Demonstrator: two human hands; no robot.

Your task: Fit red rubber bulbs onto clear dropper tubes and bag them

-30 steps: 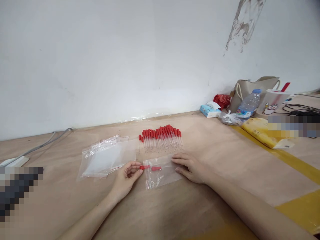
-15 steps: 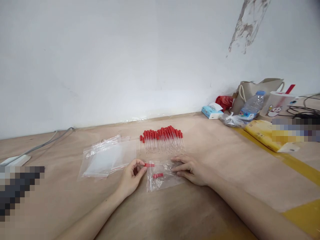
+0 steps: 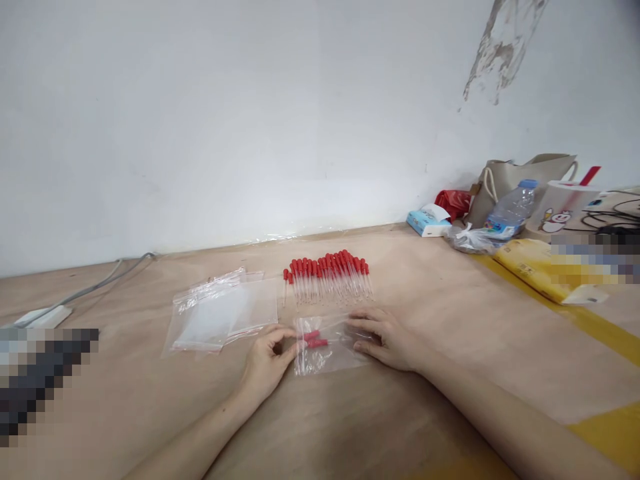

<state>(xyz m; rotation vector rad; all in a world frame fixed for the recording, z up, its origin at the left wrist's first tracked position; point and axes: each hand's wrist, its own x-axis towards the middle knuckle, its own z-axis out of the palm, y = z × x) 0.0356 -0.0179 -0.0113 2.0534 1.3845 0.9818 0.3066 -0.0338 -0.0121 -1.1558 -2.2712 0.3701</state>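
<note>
A clear zip-lock bag (image 3: 320, 363) lies between my hands, with its zip end to the left. Inside it, a red-bulbed dropper (image 3: 318, 344) lies lengthwise. Just behind that, a second red-bulbed dropper (image 3: 312, 335) is mostly in the bag, its bulb end at the mouth. My left hand (image 3: 270, 350) pinches thumb and finger at this bulb's end. At the bag's right end, my right hand (image 3: 387, 339) holds the plastic, fingers over the top edge and thumb lower down. Beyond the bag, several red-bulbed droppers (image 3: 327, 267) lie in a row, bulbs away from me.
Flat clear zip-lock bags (image 3: 215, 317) lie in a pile at the left. At the right are a tissue pack (image 3: 427, 221), a water bottle (image 3: 515, 207), a cup (image 3: 563, 207) with a red straw and a yellow packet (image 3: 540, 267). A cable (image 3: 100, 283) runs along the left.
My left hand has moved right, sliding the second dropper further into the bag. Its bulb now lies close to the first one. My right hand stays at the bag's far end.
</note>
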